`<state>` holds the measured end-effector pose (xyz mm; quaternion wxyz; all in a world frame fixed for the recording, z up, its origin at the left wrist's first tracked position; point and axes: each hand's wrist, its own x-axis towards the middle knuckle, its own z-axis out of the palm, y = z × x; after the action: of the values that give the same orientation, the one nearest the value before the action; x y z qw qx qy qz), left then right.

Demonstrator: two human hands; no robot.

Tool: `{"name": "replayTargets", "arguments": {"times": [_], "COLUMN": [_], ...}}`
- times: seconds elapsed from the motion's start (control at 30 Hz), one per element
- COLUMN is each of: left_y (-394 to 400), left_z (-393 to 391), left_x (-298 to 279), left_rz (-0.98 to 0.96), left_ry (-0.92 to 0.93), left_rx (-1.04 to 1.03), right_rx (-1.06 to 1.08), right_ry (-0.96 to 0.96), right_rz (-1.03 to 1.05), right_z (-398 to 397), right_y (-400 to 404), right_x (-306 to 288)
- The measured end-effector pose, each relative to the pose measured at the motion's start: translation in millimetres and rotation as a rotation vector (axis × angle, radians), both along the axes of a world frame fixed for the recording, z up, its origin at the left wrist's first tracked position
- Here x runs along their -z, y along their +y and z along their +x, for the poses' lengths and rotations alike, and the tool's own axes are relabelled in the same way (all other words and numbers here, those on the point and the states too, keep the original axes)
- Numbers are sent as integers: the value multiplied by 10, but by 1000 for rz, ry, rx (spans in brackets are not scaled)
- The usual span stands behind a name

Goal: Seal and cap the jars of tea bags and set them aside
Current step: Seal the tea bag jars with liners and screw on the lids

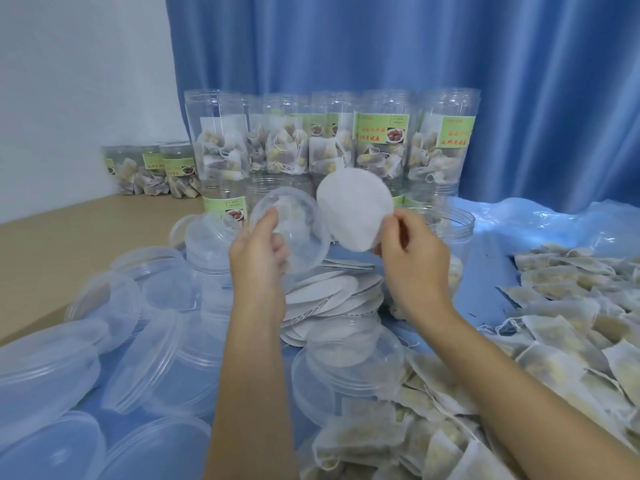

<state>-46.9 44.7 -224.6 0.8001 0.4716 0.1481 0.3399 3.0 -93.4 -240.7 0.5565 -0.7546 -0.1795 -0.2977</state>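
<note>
Right now a person's two bare hands are raised side by side above a heap of flat white round seal discs [329, 299], the landmark for everything else. Directly above that heap, the left hand [258, 252] grips a clear round plastic lid [294, 230], thumb on its face and fingers curled behind, tilted so its hollow side faces the other hand. Just beside it, the right hand [412, 251] pinches one white round seal liner [355, 208] by its lower edge between thumb and fingertips, held upright; probably it is about to be pressed into the lid. The liner looks thin, matte and slightly soft at the rim. Behind the heap and to the right of it stands an open clear plastic jar [453, 233] holding tea bags, partly hidden by the right hand. Further behind are rows of labelled clear jars of tea bags [381, 140], apparently uncapped, though the blur leaves this uncertain. Left of the heap lie loose clear lids [114, 341]; right of it, loose paper tea bags [561, 327].
</note>
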Motion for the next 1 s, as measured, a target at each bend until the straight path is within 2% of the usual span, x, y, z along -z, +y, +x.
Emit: {"name": "replayTargets", "arguments": {"times": [0.07, 0.13, 0.23, 0.37, 0.43, 0.53, 0.63, 0.77, 0.87, 0.93, 1.0], "left_y": [54, 90, 65, -10, -45, -122, -191, -187, -225, -245, -220], "left_z": [-10, -17, -6, 18, 21, 95, 152, 199, 238, 248, 253], "left_x": [14, 47, 103, 130, 128, 159, 170, 182, 196, 182, 176], "left_rz": [-230, -320, -364, -504, -542, -360, -289, -147, -67, -35, -9], "left_ry": [-93, -141, -197, -341, -334, -187, -188, -118, -87, -93, -116], "left_rx": [146, 252, 380, 562, 623, 455, 341, 363, 302, 232, 147], "right_rx": [-65, -136, -229, -252, -267, -413, -564, -603, -569, -567, -652], "right_ry": [131, 215, 293, 393, 426, 471, 521, 522, 398, 317, 368], "right_rz": [201, 315, 345, 436, 435, 357, 245, 151, -20, -6, 178], "right_z": [16, -7, -59, -80, -93, -170, -233, -253, -251, -253, -232], "right_y": [-4, 15, 59, 80, 84, 111, 134, 131, 123, 130, 127], "right_x": [-62, -105, -129, -138, -146, -142, -124, -106, -72, -64, -82]}}
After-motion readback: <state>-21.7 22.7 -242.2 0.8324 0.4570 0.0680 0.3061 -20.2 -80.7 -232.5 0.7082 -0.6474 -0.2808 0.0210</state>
